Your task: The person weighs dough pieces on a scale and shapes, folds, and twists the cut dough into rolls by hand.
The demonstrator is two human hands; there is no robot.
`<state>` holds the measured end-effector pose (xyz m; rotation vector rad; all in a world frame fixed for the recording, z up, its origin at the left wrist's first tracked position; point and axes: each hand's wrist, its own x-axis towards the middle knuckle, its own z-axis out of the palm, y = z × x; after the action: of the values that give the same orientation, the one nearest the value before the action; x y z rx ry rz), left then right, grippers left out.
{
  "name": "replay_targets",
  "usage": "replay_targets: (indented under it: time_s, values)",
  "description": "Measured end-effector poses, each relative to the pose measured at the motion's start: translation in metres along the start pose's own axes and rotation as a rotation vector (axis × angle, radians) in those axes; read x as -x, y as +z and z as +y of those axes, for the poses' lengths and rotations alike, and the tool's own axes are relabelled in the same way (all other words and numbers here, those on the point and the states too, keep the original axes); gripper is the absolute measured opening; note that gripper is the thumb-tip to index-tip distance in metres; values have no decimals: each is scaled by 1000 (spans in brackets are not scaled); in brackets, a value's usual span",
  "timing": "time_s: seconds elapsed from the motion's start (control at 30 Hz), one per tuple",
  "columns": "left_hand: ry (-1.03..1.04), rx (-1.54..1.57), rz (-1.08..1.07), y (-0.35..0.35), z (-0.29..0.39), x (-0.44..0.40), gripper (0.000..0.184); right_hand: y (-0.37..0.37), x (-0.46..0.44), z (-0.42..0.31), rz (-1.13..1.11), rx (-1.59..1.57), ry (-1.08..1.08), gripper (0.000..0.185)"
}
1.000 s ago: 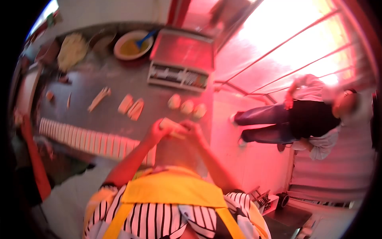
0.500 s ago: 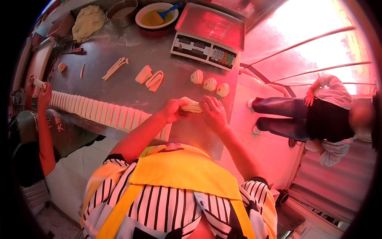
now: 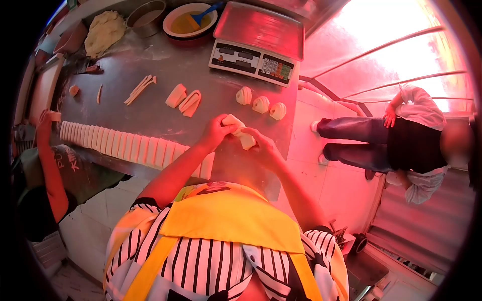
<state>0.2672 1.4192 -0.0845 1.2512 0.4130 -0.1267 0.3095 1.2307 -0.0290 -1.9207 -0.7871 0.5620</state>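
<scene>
Over the near right part of the metal table, a strip of pale dough (image 3: 247,141) is bent and twisted between my two hands. My left hand (image 3: 218,132) pinches its upper left end. Fingers of my right hand (image 3: 263,146) close around the lower right end. Just beyond them sit three coiled dough rolls (image 3: 260,104). A long row of cut dough slices (image 3: 125,143) runs along the front edge, passing under my left forearm. Two folded dough pieces (image 3: 190,103) lie farther back, left of the rolls.
A digital scale (image 3: 253,62) stands at the back right, beside a bowl of yellow liquid (image 3: 187,25) with a blue brush. A metal pot (image 3: 145,20), a dough lump (image 3: 104,34) and thin dough strips (image 3: 139,90) are farther left. A co-worker's hand (image 3: 46,120) is at the row's left end. Another person (image 3: 401,135) stands right.
The dough in my hands has gone from lying level to bent and twisted, its right end now lower. My right hand has moved down. The co-worker's hands have lowered toward the row's end.
</scene>
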Motion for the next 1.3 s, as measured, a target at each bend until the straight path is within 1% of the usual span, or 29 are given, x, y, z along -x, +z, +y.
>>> replay_targets:
  time_s: [0.07,0.1,0.2,0.27,0.3,0.37,0.4,0.5,0.57,0.6,0.67,0.7,0.73,0.77,0.83,0.87,0.97,1.07,1.17,1.27,1.3]
  values:
    - [-104,98,46,6,4,2,13,4,1,12,1,158,-83,42]
    - [-127,92,-6,4,0,-1,14,5,2,17,0,238,-125,43]
    - [-214,104,-134,-3,-10,-4,16,3,1,14,28,255,-229,42]
    - [-291,155,-179,4,-2,1,16,-3,-5,1,63,161,-131,41]
    - [-258,122,-156,3,-3,-1,17,-6,-8,-4,82,114,-84,41]
    - [-190,58,-107,0,-5,-4,20,-10,-8,-6,37,160,-116,37]
    - [-210,44,-132,-1,-6,-4,20,-12,-8,-7,15,184,-132,35]
    - [-239,-4,-209,2,0,0,18,-9,-7,0,106,236,-159,25]
    - [-224,-54,-262,11,2,2,15,-15,-21,-10,155,210,-59,19]
    - [-181,-197,-315,15,6,6,15,-17,-26,-12,183,194,1,18]
    - [-82,-482,-425,24,24,16,15,-9,-35,-1,279,-210,114,19]
    - [51,-535,-357,25,17,17,16,-7,-41,11,326,-408,159,22]
    - [192,-585,-285,24,3,17,17,-9,-41,55,101,-413,383,22]
    - [328,-631,-209,24,-6,15,18,-8,-42,43,127,-565,495,22]
    - [469,-573,-78,27,-18,15,14,4,-33,20,173,-879,737,22]
    - [543,-545,-9,27,-20,14,12,7,-32,29,134,-939,695,23]
    - [186,-288,-30,26,-14,12,16,10,-33,17,253,-882,800,25]
    - [380,-333,-52,30,-4,10,20,12,-30,33,226,-836,763,30]
    - [417,-205,-32,33,-12,1,19,1,-29,27,57,-781,824,35]
    - [61,-45,-194,23,-9,-5,16,-1,-24,36,-47,-805,826,42]
    - [30,-134,-229,19,-9,-9,17,3,-23,48,-29,-769,811,42]
